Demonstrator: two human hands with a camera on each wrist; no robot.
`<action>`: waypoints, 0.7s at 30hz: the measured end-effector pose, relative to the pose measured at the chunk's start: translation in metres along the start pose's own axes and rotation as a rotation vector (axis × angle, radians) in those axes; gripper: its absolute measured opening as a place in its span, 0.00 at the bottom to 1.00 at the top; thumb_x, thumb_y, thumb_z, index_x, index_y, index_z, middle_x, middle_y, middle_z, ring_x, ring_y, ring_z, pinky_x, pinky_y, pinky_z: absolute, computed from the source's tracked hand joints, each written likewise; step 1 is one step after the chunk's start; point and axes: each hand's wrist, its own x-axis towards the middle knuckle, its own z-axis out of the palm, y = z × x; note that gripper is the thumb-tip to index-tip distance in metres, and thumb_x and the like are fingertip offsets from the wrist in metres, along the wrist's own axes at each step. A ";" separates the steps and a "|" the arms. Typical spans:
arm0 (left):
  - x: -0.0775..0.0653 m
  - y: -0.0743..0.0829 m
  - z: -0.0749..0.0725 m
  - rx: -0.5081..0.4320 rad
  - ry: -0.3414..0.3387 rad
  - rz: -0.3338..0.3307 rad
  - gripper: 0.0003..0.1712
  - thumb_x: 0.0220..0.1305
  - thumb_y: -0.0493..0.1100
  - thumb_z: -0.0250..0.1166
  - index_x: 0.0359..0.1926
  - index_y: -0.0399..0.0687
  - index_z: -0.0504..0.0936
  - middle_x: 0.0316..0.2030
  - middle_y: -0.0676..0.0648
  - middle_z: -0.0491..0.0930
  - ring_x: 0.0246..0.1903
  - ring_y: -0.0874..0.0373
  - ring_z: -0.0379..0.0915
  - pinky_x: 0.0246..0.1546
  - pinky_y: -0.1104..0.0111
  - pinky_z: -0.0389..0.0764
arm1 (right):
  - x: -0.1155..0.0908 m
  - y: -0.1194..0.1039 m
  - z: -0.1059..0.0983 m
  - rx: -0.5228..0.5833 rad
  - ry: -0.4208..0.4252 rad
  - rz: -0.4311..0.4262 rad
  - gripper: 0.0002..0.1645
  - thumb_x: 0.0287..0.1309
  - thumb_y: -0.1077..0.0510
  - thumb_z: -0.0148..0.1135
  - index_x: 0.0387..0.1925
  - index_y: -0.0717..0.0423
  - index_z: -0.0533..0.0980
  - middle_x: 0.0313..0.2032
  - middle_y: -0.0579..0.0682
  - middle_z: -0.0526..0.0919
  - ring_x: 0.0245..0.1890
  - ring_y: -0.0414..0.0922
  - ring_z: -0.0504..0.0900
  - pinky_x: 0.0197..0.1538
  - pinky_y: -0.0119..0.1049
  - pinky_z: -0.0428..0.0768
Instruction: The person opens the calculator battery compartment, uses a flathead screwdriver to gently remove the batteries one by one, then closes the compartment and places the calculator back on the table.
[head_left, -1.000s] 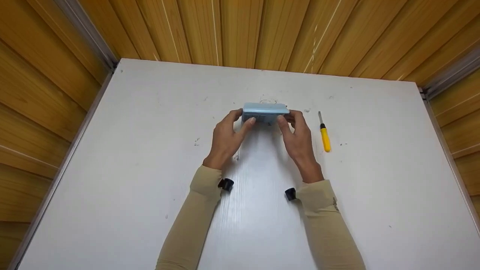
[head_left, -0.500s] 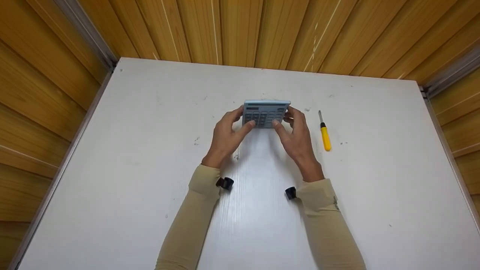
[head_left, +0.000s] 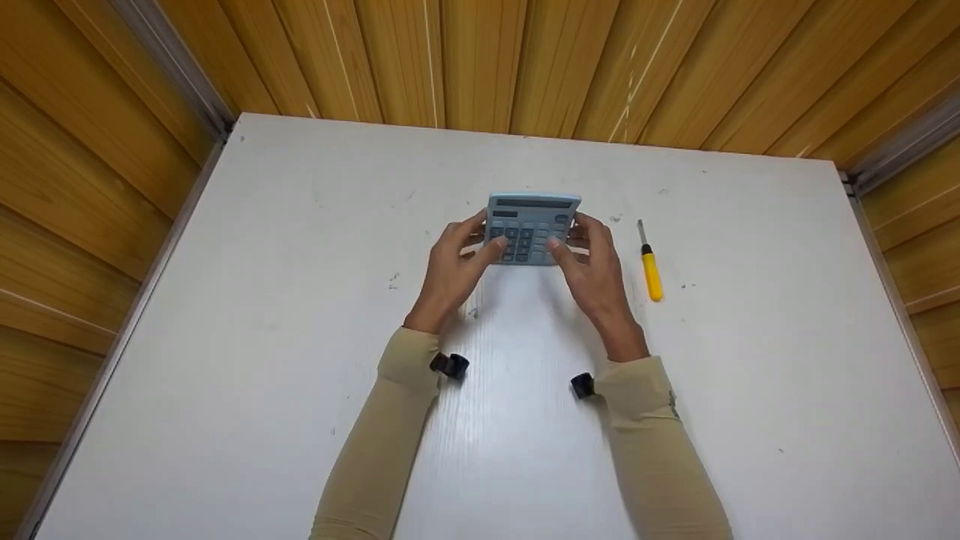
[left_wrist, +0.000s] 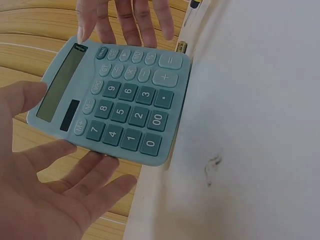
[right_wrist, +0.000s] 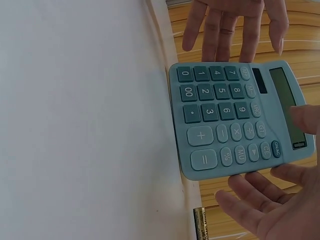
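Observation:
A light blue calculator (head_left: 534,225) is held up between both hands, its keys and display facing the wearer. My left hand (head_left: 450,266) grips its left side, thumb over the front and fingers along the side and behind. My right hand (head_left: 592,270) grips the right side in the same way. In the left wrist view the whole face of the calculator (left_wrist: 120,100) shows, with a small dark mark at one end of its display. The right wrist view shows the calculator (right_wrist: 235,115) too. Whether its lower edge touches the table cannot be told.
A screwdriver (head_left: 649,262) with a yellow handle lies on the white table (head_left: 262,300), right of my right hand. A battery (right_wrist: 201,223) shows beyond the calculator in the wrist views. Wood-look panels (head_left: 480,67) stand behind the table.
The calculator has tilted from nearly edge-on to showing its keys and display toward the head camera. Both hands keep their hold and have barely shifted.

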 end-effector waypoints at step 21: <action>0.001 -0.004 0.001 -0.089 0.002 -0.122 0.38 0.78 0.66 0.56 0.80 0.57 0.68 0.62 0.46 0.76 0.64 0.52 0.72 0.65 0.50 0.75 | -0.002 0.001 0.001 0.047 -0.006 0.077 0.41 0.79 0.32 0.48 0.80 0.52 0.64 0.66 0.53 0.74 0.63 0.50 0.75 0.66 0.52 0.75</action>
